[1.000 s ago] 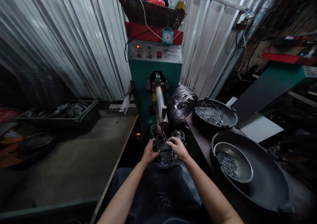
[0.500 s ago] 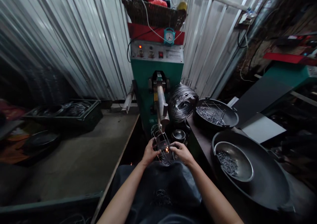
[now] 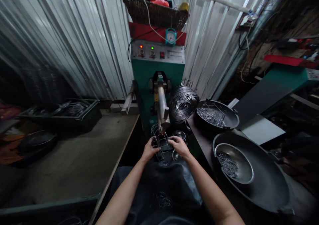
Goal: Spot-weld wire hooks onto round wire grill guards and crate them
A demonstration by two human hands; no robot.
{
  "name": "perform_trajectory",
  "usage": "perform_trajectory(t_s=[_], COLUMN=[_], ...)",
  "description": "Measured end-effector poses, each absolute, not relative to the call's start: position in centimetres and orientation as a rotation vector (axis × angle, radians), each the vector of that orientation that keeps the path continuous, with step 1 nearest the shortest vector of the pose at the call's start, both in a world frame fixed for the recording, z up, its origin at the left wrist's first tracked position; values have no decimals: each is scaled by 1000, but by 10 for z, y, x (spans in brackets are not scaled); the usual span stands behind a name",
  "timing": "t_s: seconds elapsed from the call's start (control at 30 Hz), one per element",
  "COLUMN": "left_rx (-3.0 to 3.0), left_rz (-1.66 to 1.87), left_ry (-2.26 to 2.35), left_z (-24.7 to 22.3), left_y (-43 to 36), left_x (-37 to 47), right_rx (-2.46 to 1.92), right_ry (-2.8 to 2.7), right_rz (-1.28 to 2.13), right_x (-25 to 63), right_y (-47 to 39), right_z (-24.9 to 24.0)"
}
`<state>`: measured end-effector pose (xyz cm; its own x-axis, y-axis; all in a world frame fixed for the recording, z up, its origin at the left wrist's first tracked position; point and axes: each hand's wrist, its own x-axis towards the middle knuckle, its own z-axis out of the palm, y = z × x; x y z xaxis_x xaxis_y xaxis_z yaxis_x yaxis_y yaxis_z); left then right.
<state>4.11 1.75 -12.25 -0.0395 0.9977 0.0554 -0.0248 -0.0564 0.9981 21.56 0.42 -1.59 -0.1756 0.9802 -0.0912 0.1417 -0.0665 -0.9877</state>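
A small round wire cage (image 3: 160,157) is between my two hands, under the tip of the green welding machine (image 3: 142,73). My left hand (image 3: 150,150) grips the cage's left side, thumb and fingers closed on its wires. On the other side, my right hand (image 3: 179,145) pinches at the cage's right edge; whether a separate piece of wire is in its fingers is too small to tell. The machine's metal arm (image 3: 162,102) reaches down to the cage, and a faint orange glow shows at its tip. Loose wire bits (image 3: 163,200) lie on the dark apron (image 3: 184,182) over my lap.
A coil of wire (image 3: 183,104) stands right of the arm. Farther right are a black pan (image 3: 233,116) with short wire pieces and a large wok (image 3: 269,185) holding a metal bowl (image 3: 245,160) of wire bits. A green crate (image 3: 86,117) sits at left.
The bright sparks near my right hand are gone, leaving a small glow at the machine's tip. A green light has come on. My right hand has shifted slightly up and left.
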Motion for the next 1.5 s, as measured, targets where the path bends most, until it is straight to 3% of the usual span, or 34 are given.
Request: perform_trajectory(t_s=[0.43,0.67,1.1,1.5], left_rx=[1197,1226,786,766], left_rz=[1297,1304,1202,1165], left_ry=[1234,1225,1195,1113], left_z=[-115,-116,-98,-105], left_y=[18,6,7,-10], left_x=[43,42,49,51], right_rx=[-1307,-1304,-1262,-1302], right_ry=[-1415,-1414,-1378,-1295], right_rz=[1294,1458,1370,1481], right_x=[213,232,211,221], right_y=[7,-22,1,-20], right_z=[-15,-23,-8,-14])
